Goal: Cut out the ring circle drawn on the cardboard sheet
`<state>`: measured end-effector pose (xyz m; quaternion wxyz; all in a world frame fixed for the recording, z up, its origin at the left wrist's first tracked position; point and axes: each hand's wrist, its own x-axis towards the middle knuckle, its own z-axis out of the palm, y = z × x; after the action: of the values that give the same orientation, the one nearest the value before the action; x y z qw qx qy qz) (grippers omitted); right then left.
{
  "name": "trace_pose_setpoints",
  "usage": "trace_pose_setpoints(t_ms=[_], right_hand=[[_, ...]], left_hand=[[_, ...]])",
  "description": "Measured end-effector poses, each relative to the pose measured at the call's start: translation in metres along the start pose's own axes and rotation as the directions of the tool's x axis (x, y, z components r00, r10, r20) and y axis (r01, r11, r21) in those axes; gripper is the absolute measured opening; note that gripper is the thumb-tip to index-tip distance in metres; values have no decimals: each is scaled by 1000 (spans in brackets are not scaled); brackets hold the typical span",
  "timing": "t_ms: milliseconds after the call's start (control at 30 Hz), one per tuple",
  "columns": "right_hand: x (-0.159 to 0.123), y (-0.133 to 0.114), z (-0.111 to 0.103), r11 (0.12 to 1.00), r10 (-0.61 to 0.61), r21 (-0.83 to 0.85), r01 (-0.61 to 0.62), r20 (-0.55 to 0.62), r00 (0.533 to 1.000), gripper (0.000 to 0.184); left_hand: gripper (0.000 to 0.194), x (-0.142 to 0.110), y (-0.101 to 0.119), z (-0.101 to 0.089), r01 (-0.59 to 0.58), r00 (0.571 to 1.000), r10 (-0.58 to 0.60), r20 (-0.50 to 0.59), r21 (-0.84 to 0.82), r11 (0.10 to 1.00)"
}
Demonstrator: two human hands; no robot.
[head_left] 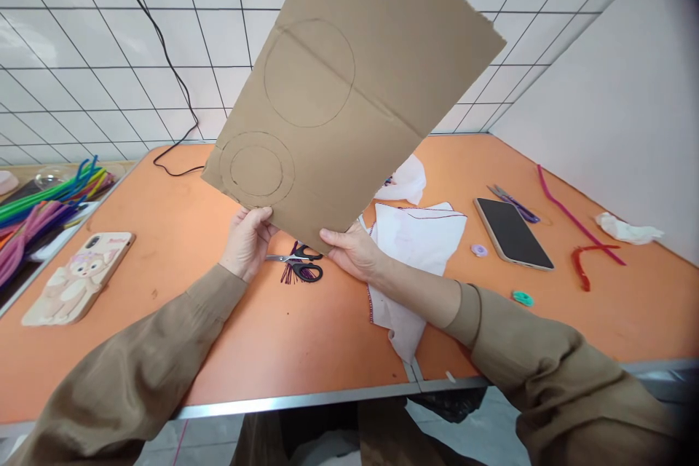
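A large sheet of brown cardboard [382, 51] is held up at a tilt above the table, with a crease across it. Drawn on its face are a large circle and, lower left, two circles one inside the other. My left hand [248, 237] pinches its lower edge near the left corner. At the bottom corner, my right hand [352, 251] grips it with the thumb on the front. Just below the sheet lie black-handled scissors [306, 273] on a small bunch of dark threads [289, 274]. White cloth [415, 233] with dark red stitching is partly under my right forearm.
Pipe cleaners [49, 204] in several colours are heaped at the far left, near a phone in a cartoon case [79, 277]. On the right are a dark-screened phone [513, 233], purple snips [516, 205], red pipe cleaners [584, 262] and crumpled tissue [628, 228]. A tiled wall [218, 36] stands behind.
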<state>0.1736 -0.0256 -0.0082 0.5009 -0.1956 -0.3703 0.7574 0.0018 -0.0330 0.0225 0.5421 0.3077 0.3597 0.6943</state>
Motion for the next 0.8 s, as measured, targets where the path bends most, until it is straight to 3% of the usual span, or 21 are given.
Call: trace_pose_setpoints(t_ms=[300, 800], right_hand=[[-3, -4, 7, 1000, 19, 14, -20, 14, 1000, 60], [-3, 2, 4, 1000, 22, -23, -22, 29, 999, 56]], left_hand=[[20, -6, 0, 5, -9, 998, 9, 67, -5, 1000], [29, 0, -2, 4, -30, 1000, 30, 6, 4, 1000]])
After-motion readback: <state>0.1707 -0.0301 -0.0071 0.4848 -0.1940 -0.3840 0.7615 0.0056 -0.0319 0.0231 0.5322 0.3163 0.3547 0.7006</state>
